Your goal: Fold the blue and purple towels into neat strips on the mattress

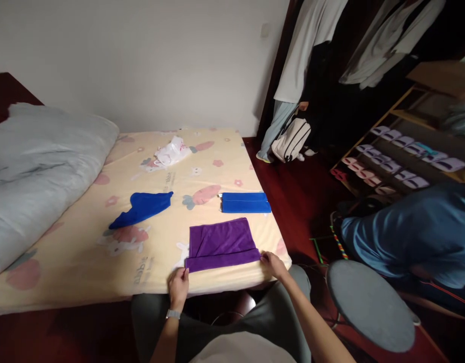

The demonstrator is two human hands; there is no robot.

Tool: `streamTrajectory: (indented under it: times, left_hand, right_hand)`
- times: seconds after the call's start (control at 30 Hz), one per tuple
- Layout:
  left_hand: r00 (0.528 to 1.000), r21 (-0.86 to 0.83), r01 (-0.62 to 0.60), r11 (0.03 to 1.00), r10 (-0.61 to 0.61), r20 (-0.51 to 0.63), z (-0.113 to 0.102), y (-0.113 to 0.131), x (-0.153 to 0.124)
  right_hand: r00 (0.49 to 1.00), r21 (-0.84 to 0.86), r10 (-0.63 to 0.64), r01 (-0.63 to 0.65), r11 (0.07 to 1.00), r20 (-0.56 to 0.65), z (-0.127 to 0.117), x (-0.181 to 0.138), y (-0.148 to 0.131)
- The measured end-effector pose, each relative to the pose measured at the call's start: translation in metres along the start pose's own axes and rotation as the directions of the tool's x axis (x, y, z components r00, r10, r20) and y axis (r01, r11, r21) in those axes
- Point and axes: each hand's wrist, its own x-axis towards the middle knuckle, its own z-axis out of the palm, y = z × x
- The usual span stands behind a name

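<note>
A purple cloth [221, 242] lies partly folded near the front edge of a bed with a cream patterned sheet [84, 252]. My left hand [178, 286] pinches the cloth's near left corner. My right hand [273, 263] pinches its near right corner. Behind it a folded blue cloth [245, 202] rests near the bed's right edge. A second, crumpled blue cloth [141, 207] lies to the left of the middle.
A grey duvet [36, 171] is piled on the bed's left. A white plastic bag [172, 151] lies at the back. A round grey stool [368, 305] stands to my right. Another person in blue [417, 237] crouches by a shoe rack [402, 161]. Clothes hang above.
</note>
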Motion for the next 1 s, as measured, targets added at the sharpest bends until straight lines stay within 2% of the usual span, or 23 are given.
streamTrajectory:
  times: [0.07, 0.13, 0.2, 0.27, 0.3, 0.37, 0.43, 0.57, 0.73, 0.87, 1.0]
  left_hand:
    - [1.000, 0.019, -0.012, 1.000, 0.012, -0.017, -0.007, 0.005, -0.003]
    - [0.997, 0.065, -0.022, 0.998, 0.027, -0.078, -0.014, 0.015, -0.004]
    - [0.992, 0.118, -0.070, 0.991, 0.081, -0.098, -0.019, 0.031, -0.003]
    - [0.976, 0.129, -0.218, 0.967, 0.218, 0.013, -0.021, 0.050, -0.001]
    - [0.946, 0.113, -0.318, 0.941, 0.308, 0.100, -0.020, 0.059, 0.001]
    - [0.855, 0.058, -0.482, 0.874, 0.455, 0.251, -0.014, 0.072, 0.005]
    - [0.794, 0.038, -0.554, 0.832, 0.514, 0.324, -0.007, 0.076, 0.007]
    - [0.790, 0.085, -0.561, 0.823, 0.502, 0.351, 0.008, 0.061, 0.008]
    - [0.813, 0.127, -0.543, 0.830, 0.481, 0.327, 0.013, 0.038, 0.007]
    - [0.845, 0.120, -0.501, 0.857, 0.454, 0.281, 0.008, 0.016, 0.007]
    - [0.842, 0.051, -0.496, 0.867, 0.465, 0.274, -0.007, 0.001, 0.015]
  right_hand:
    - [1.000, -0.021, 0.019, -0.019, 1.000, -0.015, 0.005, -0.004, -0.003]
    - [0.995, -0.056, 0.000, -0.006, 0.998, -0.102, 0.008, -0.010, -0.011]
    - [0.971, -0.102, -0.115, 0.095, 0.990, -0.208, 0.012, -0.018, -0.026]
    - [0.928, -0.152, -0.302, 0.273, 0.950, -0.217, 0.019, -0.024, -0.045]
    - [0.905, -0.170, -0.387, 0.360, 0.917, -0.174, 0.023, -0.026, -0.053]
    - [0.865, -0.203, -0.499, 0.478, 0.854, -0.062, 0.034, -0.027, -0.065]
    - [0.840, -0.242, -0.542, 0.529, 0.813, 0.018, 0.044, -0.023, -0.068]
    - [0.816, -0.291, -0.575, 0.565, 0.772, 0.058, 0.053, -0.007, -0.054]
    - [0.806, -0.311, -0.587, 0.579, 0.754, 0.078, 0.045, 0.004, -0.038]
    - [0.830, -0.324, -0.557, 0.531, 0.783, 0.015, 0.036, 0.002, -0.025]
    - [0.823, -0.239, -0.567, 0.554, 0.797, 0.017, 0.029, 0.001, -0.015]
